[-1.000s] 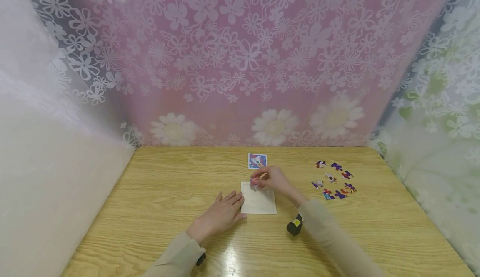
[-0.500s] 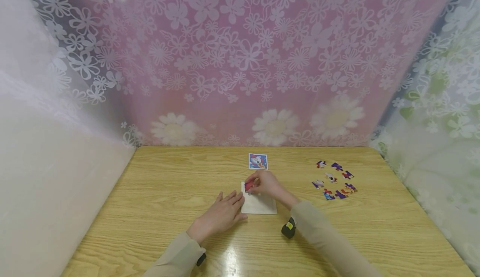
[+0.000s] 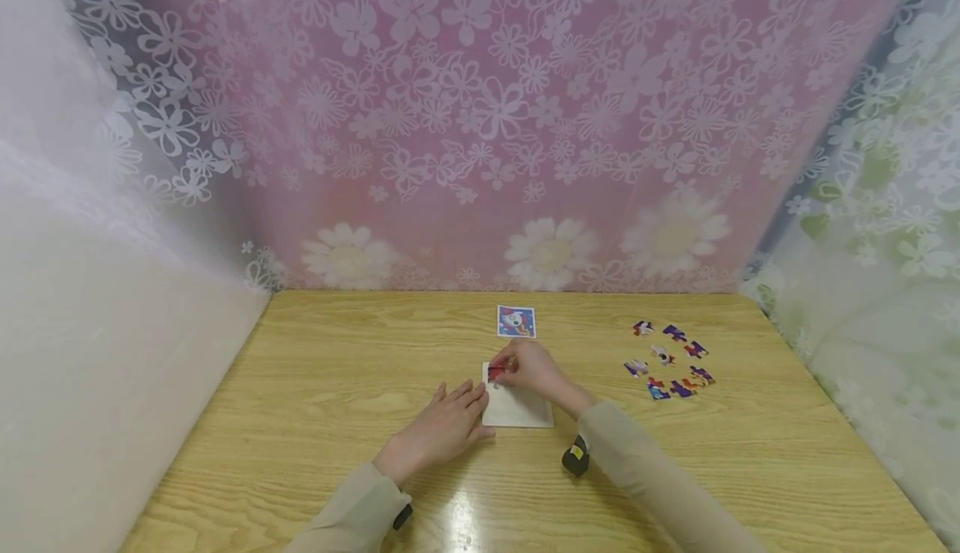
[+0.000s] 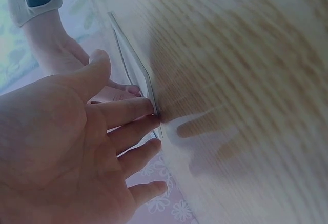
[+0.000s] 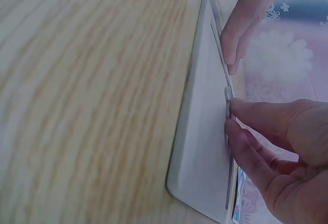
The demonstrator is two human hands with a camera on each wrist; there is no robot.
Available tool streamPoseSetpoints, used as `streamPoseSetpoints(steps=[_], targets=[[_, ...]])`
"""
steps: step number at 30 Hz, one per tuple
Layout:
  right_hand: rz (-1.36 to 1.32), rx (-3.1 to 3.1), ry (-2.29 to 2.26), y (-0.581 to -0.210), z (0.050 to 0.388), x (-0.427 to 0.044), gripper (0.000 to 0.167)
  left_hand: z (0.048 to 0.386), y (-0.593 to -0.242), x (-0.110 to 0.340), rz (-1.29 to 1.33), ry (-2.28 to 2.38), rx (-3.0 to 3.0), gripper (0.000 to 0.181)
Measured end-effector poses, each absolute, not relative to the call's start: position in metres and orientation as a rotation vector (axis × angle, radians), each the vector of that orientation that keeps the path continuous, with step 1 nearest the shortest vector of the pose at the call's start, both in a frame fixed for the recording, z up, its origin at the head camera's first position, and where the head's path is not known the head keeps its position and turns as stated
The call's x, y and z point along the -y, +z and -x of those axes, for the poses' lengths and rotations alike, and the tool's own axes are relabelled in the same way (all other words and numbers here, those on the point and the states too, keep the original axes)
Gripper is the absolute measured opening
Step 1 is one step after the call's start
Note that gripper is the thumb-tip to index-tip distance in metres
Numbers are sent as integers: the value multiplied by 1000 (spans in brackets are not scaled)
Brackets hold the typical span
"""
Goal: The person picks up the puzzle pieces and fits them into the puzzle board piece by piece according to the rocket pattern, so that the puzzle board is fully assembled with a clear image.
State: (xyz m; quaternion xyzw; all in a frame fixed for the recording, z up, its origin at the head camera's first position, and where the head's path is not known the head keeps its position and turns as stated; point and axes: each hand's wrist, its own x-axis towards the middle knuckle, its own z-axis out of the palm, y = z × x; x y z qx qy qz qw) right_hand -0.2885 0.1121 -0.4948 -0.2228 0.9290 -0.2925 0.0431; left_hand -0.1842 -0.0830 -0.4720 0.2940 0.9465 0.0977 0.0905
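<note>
A square white puzzle tray [image 3: 528, 411] lies on the table in the head view. My right hand [image 3: 527, 366] pinches a red and purple puzzle piece [image 3: 495, 372] at the tray's far left corner. Seen from the right wrist, the piece [image 5: 228, 95] sits low against the tray, between thumb and fingers; most of it is covered. My left hand [image 3: 444, 424] is spread beside the tray, its fingertips touching the left edge. The left wrist view shows that hand [image 4: 77, 131] with fingers extended and nothing held.
Several loose puzzle pieces [image 3: 662, 355] lie in a rough ring on the right of the wooden table [image 3: 337, 370]. Beyond the tray is a small picture card [image 3: 517, 321] of a white cartoon character. Flowered curtains [image 3: 480, 161] hang behind and at the sides.
My right hand has moved left and slightly toward me with the piece, lowering it into the tray's far left corner. The left hand has stayed in place.
</note>
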Motion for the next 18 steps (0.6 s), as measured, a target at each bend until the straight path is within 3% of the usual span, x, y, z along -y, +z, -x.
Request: streamPoseSetpoints(steps=[7,13,18], targets=[[704,-2863,-867,-495,289,-111,19,184,-471,83,-875,284,-2817,62],[725,-2826,-1011,-492,286,-114,8,184,-471,84,-884,286,-2812,62],[622,-2782,-1201,-490,282,-120,16,184,-472,84,-880,283,-2810,62]])
